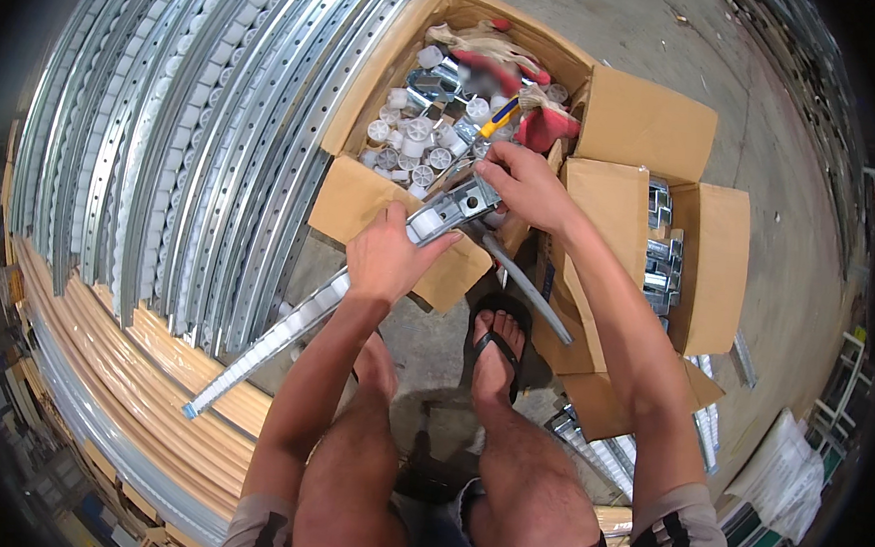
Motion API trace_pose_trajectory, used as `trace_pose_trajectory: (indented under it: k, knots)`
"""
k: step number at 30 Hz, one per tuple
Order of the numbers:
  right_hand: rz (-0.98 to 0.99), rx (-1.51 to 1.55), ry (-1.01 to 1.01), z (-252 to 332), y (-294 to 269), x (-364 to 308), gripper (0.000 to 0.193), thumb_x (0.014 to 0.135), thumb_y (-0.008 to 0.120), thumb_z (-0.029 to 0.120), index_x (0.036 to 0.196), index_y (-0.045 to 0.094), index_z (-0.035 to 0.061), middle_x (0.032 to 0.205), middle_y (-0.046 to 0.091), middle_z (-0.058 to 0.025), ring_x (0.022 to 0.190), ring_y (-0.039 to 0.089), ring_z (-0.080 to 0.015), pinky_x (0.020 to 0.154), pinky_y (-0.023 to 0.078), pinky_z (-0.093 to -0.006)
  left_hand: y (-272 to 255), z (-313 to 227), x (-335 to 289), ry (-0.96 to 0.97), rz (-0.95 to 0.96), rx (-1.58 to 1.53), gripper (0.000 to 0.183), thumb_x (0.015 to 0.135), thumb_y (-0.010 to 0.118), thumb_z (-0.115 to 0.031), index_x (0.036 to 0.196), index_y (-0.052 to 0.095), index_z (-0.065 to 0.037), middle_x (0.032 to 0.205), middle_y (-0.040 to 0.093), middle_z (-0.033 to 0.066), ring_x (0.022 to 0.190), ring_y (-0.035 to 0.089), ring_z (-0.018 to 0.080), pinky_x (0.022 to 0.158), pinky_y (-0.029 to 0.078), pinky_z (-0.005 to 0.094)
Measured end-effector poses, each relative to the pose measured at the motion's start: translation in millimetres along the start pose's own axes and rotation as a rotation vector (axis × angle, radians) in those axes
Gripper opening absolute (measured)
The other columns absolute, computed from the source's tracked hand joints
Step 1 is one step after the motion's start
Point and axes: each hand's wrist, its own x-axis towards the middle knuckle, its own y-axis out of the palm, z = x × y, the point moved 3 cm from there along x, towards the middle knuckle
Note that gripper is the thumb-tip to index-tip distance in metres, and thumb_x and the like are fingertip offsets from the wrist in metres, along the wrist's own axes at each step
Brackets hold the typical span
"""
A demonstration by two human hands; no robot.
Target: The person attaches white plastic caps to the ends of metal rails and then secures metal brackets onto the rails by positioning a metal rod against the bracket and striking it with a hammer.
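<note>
My left hand point(388, 255) is wrapped round a narrow metal roller track point(289, 330) with white plastic rollers. The track slants from the lower left up to the open box. At its upper end sits a shiny metal end bracket point(470, 201) with a dark round hole. My right hand point(525, 187) pinches that bracket between thumb and fingers. Just beyond, the cardboard box point(363, 94) holds loose white rollers point(418, 130), metal brackets, red-and-cream work gloves point(486, 51) and a yellow-and-blue cutter knife point(500, 117).
Many roller tracks point(182, 107) lie side by side at left, above tan pipes point(120, 384). At right, a second carton point(714, 260) contains metal brackets point(661, 252). A grey metal bar point(527, 289) leans near my foot. More track pieces point(607, 454) lie lower right.
</note>
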Motion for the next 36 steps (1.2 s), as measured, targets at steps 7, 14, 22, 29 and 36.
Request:
trace_pose_trajectory:
  k: [7,14,22,29,36]
  knots:
    - [-0.129,-0.108,-0.116,19.6,-1.4,-11.1,0.032,0.097,0.058,0.03,0.096,0.064,-0.0014,0.086,0.067,-0.0246,0.085,0.065,-0.043,0.074,0.048,-0.0504,-20.0,-8.2,-8.2,0.022,-0.007,0.067,0.067,0.076,0.077,-0.066,0.091,0.062,-0.002,0.089,0.069,0.0226,0.082,0.068,0.0437,0.07,0.053,0.0508]
    - [-0.322,0.07,-0.207,32.3,13.8,-39.7,0.021,0.1,0.058,0.021,0.098,0.057,-0.0004,0.084,0.065,-0.023,0.082,0.064,-0.0422,0.071,0.048,-0.0471,-29.5,-7.2,-10.3,0.186,-0.186,-0.111,0.062,0.076,0.081,-0.058,0.089,0.06,-0.002,0.077,0.064,0.0189,0.068,0.065,0.0408,0.057,0.05,0.0487]
    - [-0.279,0.1,-0.263,35.7,7.5,-43.1,0.02,0.103,0.055,0.02,0.1,0.055,-0.0005,0.083,0.06,-0.0173,0.077,0.059,-0.0312,0.072,0.048,-0.0397,-43.4,-21.2,-19.3,0.151,-0.183,-0.016,0.057,0.075,0.084,-0.054,0.085,0.06,-0.002,0.077,0.065,0.0163,0.069,0.065,0.0387,0.06,0.05,0.0465]
    - [-0.24,0.107,-0.259,38.3,5.5,-39.0,0.022,0.102,0.054,0.021,0.097,0.052,-0.0003,0.082,0.061,-0.0243,0.081,0.062,-0.0449,0.071,0.047,-0.0496,-45.7,-24.0,-23.4,0.138,-0.246,0.043,0.059,0.073,0.084,-0.055,0.087,0.063,-0.002,0.077,0.064,0.0152,0.069,0.065,0.0368,0.06,0.051,0.0446]
    - [-0.225,0.109,-0.098,24.4,5.1,-34.5,0.024,0.103,0.05,0.022,0.097,0.053,-0.001,0.082,0.061,-0.0256,0.082,0.061,-0.0472,0.073,0.046,-0.052,-37.7,-23.7,-26.8,0.159,-0.23,-0.017,0.056,0.072,0.085,-0.054,0.082,0.062,-0.004,0.074,0.064,0.0162,0.067,0.065,0.0391,0.058,0.051,0.0475]
